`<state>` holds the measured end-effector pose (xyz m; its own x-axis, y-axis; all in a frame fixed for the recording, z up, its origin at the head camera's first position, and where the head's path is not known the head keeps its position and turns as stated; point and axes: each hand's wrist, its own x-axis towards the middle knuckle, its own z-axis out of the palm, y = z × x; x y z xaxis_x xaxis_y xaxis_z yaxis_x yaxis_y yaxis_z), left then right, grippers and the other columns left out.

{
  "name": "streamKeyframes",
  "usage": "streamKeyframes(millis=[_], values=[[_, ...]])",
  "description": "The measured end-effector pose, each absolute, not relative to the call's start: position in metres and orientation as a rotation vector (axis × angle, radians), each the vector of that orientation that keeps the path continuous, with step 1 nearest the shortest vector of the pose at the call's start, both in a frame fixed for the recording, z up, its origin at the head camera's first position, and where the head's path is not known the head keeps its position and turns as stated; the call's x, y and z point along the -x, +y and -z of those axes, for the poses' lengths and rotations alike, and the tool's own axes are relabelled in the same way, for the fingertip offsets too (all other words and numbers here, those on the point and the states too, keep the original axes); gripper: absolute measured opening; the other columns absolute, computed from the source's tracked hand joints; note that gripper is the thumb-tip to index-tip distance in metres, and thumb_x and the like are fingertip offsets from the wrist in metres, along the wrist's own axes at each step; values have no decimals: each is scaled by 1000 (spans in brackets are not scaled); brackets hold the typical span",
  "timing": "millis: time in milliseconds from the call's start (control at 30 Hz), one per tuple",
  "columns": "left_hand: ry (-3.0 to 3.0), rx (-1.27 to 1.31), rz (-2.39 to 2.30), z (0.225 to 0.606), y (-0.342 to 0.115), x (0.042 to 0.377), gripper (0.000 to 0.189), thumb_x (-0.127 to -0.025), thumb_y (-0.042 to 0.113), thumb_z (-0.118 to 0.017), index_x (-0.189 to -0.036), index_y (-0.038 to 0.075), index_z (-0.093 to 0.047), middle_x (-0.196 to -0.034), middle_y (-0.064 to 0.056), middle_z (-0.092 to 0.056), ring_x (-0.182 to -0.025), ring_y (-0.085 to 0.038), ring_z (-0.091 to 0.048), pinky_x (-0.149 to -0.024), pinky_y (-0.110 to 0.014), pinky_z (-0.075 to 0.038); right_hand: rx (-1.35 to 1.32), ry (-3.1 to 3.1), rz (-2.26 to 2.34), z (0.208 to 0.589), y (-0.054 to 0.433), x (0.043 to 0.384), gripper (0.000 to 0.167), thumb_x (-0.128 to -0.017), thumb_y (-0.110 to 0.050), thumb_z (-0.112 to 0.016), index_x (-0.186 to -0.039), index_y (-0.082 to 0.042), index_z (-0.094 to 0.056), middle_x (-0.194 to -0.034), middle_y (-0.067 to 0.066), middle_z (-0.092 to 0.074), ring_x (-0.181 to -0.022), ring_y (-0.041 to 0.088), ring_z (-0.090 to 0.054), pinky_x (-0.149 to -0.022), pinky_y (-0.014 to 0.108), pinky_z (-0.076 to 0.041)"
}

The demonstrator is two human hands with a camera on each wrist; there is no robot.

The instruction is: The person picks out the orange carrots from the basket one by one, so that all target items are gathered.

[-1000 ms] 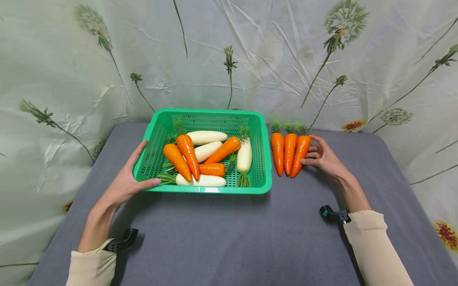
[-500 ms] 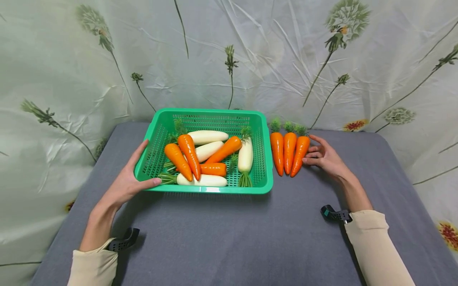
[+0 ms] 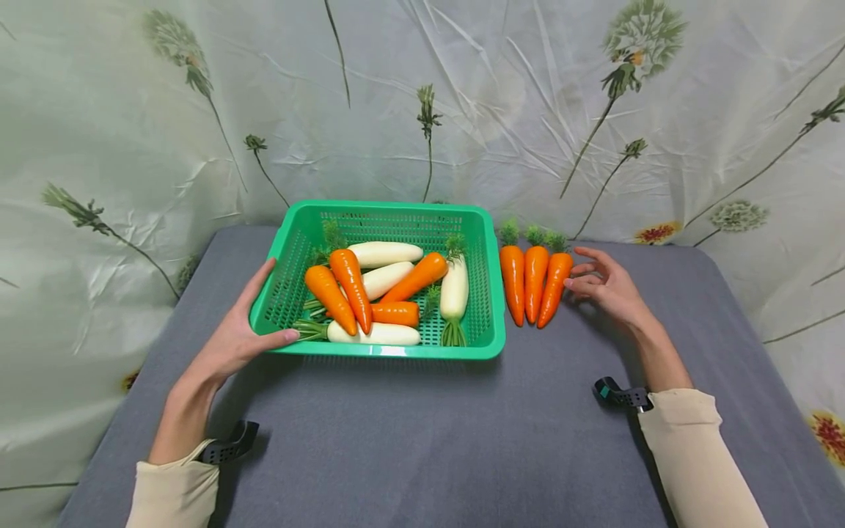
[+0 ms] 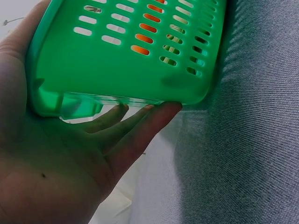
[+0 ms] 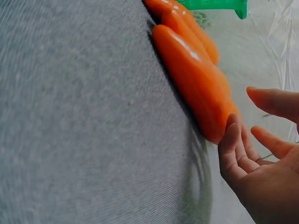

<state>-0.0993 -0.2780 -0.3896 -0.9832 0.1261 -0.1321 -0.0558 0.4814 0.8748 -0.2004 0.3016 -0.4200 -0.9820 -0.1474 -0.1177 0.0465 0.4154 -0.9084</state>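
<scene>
Head view: left hand (image 3: 227,337) grips the left end of the green basket (image 3: 396,351); right hand (image 3: 610,293), released, beside three carrots (image 3: 535,282) on the tabletop (image 3: 429,440). Left wrist: fingers (image 4: 145,128) against the basket. Right wrist: fingertips (image 5: 231,133) near the outermost carrot (image 5: 187,74), contact uncertain; I judge row-aligning in hand, next move calling for a light pinch.

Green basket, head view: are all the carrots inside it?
No, three carrots lie side by side on the grey cloth, outside the green basket, near the right hand.
</scene>
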Motion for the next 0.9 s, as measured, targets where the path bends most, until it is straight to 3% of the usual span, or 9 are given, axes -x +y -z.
streamKeyframes(millis=[167,467,700,900], values=[[2545,-91,-1531,391,-277,100,116,-88,15,-82,-165,50,-3,-174,-14,-18,-135,-13,-36,-95,-6,-33,145,2521,1622,413,298,197,66,-101,-15,-68,-157,2,-37,-115,3,-59,-89,2,-70,-77,25,-59],[2546,-80,-1524,392,-278,99,116,-87,16,-82,-164,51,-3,-175,-10,-15,-143,-22,-32,-102,-18,-32,227,2562,1608,393,274,195,48,-101,-23,-69,-145,-7,-55,-118,0,-66,-100,4,-69,-85,22,-57],[2548,-106,-1545,393,-278,100,115,-88,14,-82,-165,49,-4,-173,-13,-18,-136,-10,-35,-96,-6,-32,296,2580,1566,378,252,193,45,-101,-23,-69,-142,-7,-59,-117,0,-66,-103,5,-65,-88,24,-55],[2532,-110,-1568,393,-277,100,115,-87,13,-82,-165,49,-4,-173,-15,-19,-133,-7,-37,-95,-4,-33,387,2546,1578,370,238,192,42,-101,-23,-70,-139,-8,-61,-116,-4,-67,-103,9,-64,-88,19,-52]])
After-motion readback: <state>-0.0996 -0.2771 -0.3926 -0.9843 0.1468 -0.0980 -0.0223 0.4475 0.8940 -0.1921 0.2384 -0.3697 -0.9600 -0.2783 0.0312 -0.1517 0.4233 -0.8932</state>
